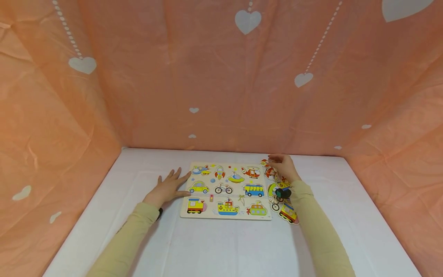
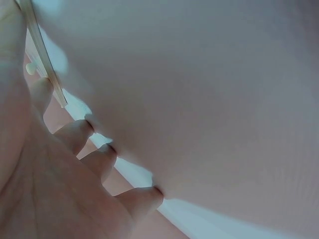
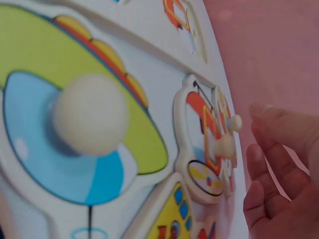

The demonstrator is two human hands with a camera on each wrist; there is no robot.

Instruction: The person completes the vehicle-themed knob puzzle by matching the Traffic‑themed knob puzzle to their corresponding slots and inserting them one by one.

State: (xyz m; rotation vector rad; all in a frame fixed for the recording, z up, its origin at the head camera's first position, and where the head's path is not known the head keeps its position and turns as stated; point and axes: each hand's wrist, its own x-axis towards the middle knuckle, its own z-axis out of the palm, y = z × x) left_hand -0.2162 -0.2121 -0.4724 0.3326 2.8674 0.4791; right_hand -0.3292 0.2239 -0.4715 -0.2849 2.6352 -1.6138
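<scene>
A wooden puzzle board (image 1: 225, 224) printed with vehicles lies on the white table; its visible body spans the middle of the head view. My left hand (image 1: 167, 189) rests at the board's left side, fingers spread, thumb and index fingertips right at its edge. A pale round knob (image 2: 31, 68) stands up beyond that edge in the left wrist view. My right hand (image 1: 284, 166) hovers at the far end of the loose pieces, fingers bent, close to the knob of the farthest piece (image 1: 264, 162). The right wrist view shows a gap between thumb and knob (image 3: 235, 123). A helicopter piece (image 3: 207, 149) lies nearer.
Loose knobbed pieces crowd the board's right side, some overlapping: a flying saucer piece (image 3: 30, 154), a bicycle piece (image 1: 275, 205) and a train piece (image 1: 288, 214). An orange curtain (image 1: 214, 77) with hearts walls in the table (image 1: 221, 250) at the back and sides.
</scene>
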